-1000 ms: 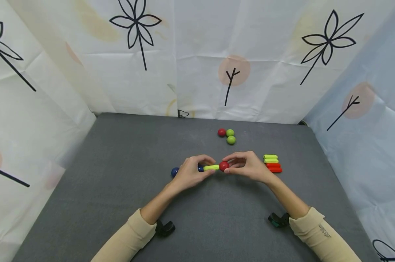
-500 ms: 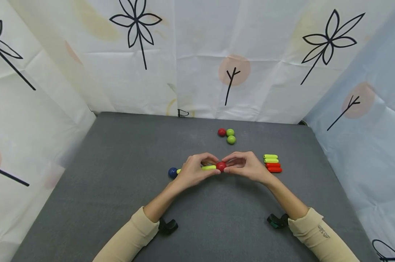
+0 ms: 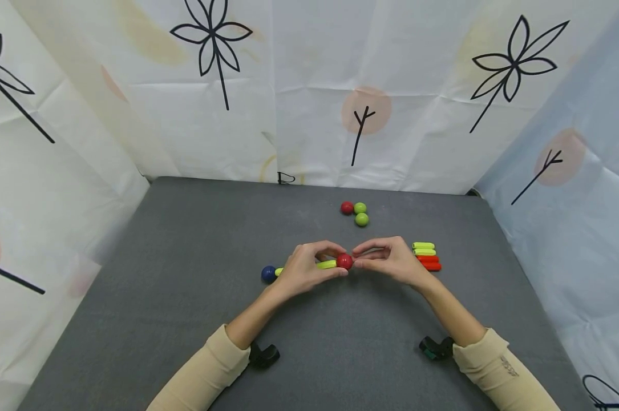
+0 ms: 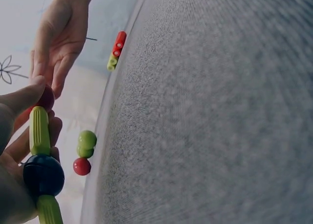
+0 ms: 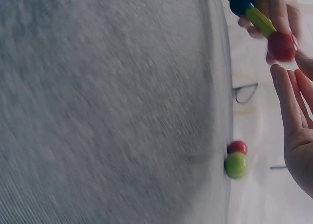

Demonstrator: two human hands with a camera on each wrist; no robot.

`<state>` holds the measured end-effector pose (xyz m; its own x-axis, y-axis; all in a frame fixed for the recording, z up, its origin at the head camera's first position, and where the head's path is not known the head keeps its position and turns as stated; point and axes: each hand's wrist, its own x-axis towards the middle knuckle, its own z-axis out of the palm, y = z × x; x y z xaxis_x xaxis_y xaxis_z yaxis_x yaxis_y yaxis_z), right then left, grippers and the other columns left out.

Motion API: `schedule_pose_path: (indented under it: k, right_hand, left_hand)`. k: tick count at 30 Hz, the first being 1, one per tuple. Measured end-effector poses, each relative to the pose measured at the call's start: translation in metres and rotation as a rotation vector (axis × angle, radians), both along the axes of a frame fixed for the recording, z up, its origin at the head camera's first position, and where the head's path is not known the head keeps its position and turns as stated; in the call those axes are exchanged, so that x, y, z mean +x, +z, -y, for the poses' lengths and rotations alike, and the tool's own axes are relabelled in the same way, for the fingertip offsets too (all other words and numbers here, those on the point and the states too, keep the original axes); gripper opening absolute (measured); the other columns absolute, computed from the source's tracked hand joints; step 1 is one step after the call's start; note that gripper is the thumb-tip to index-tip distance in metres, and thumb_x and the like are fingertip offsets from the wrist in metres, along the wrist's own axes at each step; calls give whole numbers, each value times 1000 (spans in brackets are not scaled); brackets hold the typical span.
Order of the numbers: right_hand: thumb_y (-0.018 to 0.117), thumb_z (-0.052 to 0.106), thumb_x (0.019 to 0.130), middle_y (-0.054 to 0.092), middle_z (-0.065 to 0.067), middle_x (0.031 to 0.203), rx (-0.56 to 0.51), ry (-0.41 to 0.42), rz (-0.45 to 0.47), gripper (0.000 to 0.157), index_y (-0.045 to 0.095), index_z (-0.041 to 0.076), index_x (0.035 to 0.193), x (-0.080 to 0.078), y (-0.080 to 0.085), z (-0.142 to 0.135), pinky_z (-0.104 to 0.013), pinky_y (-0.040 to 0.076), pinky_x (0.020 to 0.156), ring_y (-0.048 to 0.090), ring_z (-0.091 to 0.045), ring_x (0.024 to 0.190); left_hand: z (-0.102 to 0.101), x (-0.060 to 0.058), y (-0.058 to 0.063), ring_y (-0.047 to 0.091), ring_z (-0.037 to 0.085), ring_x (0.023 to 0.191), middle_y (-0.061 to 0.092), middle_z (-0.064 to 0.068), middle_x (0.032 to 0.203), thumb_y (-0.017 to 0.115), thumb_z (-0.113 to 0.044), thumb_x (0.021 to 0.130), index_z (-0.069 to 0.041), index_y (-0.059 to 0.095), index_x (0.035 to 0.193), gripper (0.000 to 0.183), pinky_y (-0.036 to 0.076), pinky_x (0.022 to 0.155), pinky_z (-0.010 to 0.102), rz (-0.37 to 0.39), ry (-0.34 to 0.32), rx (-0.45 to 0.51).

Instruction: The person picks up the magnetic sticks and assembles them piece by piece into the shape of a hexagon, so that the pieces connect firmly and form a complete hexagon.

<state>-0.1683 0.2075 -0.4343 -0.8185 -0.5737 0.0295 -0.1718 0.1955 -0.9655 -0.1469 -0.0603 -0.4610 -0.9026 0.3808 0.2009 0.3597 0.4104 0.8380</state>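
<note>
My left hand (image 3: 306,268) grips a chain of balls and rods. The chain starts with a dark blue ball (image 3: 269,274) at its left end. A second blue ball (image 4: 44,175) sits mid-chain between two ribbed yellow-green rods, one being the rod (image 4: 39,131) nearer the far end; my fingers hide this middle part in the head view. A red ball (image 3: 344,261) caps the right end, with my left thumb against it in the left wrist view. My right hand (image 3: 388,260) has its fingers extended, their tips right beside the red ball.
Behind the hands lie a loose red ball (image 3: 347,208) and two green balls (image 3: 361,220). Two yellow-green rods (image 3: 424,249) and two red rods (image 3: 430,263) lie right of the right hand. A patterned cloth (image 3: 309,114) hangs behind the grey table (image 3: 211,228).
The chain has shifted slightly left, bringing the left-end blue ball into fuller view. My right fingers, earlier pinching the red ball, have loosened and drawn a little to the right of it.
</note>
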Motion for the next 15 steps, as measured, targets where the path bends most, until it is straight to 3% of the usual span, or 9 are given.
schedule_pose_path:
  k: [5,15]
  right_hand:
    - [77,-2,97,75,-34,124,12,-61,-30,33,71,-11,128,-10,5,-25,-27,65,91,83,-15,107]
    - [80,10,99,80,-16,127,227,-222,-128,36,72,-5,131,-31,8,-93,-20,63,87,76,5,105]
  left_hand:
    - [1,-1,-1,76,12,96,85,-2,114,93,-32,88,-21,81,122,38,59,85,26,-11,-4,-1]
    - [3,-1,-2,78,16,102,84,-2,116,92,-28,89,-21,80,124,37,58,86,28,-15,-18,-12]
